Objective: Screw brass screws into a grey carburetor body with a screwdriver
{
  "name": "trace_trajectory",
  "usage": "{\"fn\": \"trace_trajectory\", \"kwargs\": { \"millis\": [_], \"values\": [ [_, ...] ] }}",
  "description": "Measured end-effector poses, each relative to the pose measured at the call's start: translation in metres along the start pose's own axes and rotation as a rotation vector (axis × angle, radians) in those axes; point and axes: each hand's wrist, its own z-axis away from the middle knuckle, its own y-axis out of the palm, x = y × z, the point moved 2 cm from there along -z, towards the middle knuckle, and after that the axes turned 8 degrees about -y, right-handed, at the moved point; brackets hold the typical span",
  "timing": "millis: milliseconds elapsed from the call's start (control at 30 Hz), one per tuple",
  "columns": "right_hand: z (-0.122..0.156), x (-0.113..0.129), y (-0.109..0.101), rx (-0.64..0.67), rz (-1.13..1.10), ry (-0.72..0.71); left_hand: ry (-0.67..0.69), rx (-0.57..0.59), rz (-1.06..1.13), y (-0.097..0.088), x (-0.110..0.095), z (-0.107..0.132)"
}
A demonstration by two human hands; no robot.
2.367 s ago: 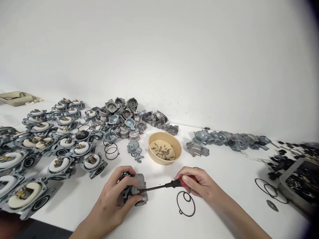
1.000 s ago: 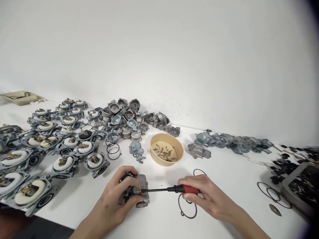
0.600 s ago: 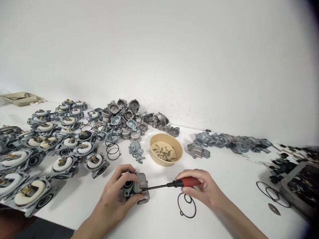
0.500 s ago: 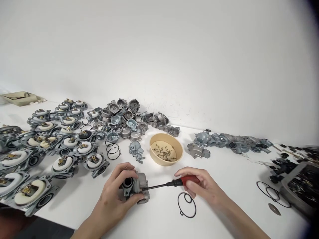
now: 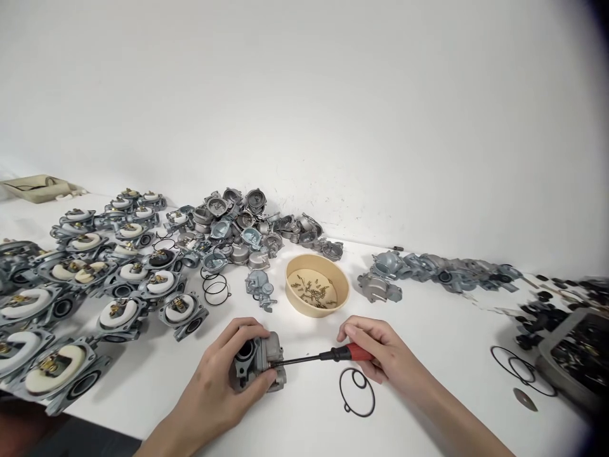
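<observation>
My left hand (image 5: 233, 371) is wrapped round a grey metal carburetor (image 5: 271, 348), which lies on its side on the white table. Fingers rest on its top and the thumb presses its near side. In my right hand (image 5: 375, 349) is a screwdriver (image 5: 340, 353) with a red and black handle, gripped by thumb and fingers. Its dark shaft points left, and the tip meets the side of the carburetor; the screw there is too small to make out. Just below the handle lies a black rubber gasket ring (image 5: 358, 414) with a smaller ring inside it.
A beige bowl (image 5: 291, 301) of small brass screws stands beyond my hands. Carburetor bodies with white floats (image 5: 118, 314) crowd the left. Metal float bowls (image 5: 221, 228) are heaped at the back. More castings (image 5: 432, 270) line the back right, near a bin (image 5: 561, 355) of dark parts.
My right hand has changed its grip on the screwdriver handle, the fingers now curled differently round it. The carburetor and left hand have barely shifted.
</observation>
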Motion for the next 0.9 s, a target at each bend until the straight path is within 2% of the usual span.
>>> {"fn": "trace_trajectory", "kwargs": {
  "millis": [467,900],
  "values": [
    [0.003,0.011,0.002,-0.077,0.055,-0.001,0.005,0.007,-0.052,0.002,-0.002,0.002],
    [0.000,0.003,-0.006,0.044,0.102,-0.040,0.057,0.039,-0.087,0.000,-0.005,0.004]
  ]
}}
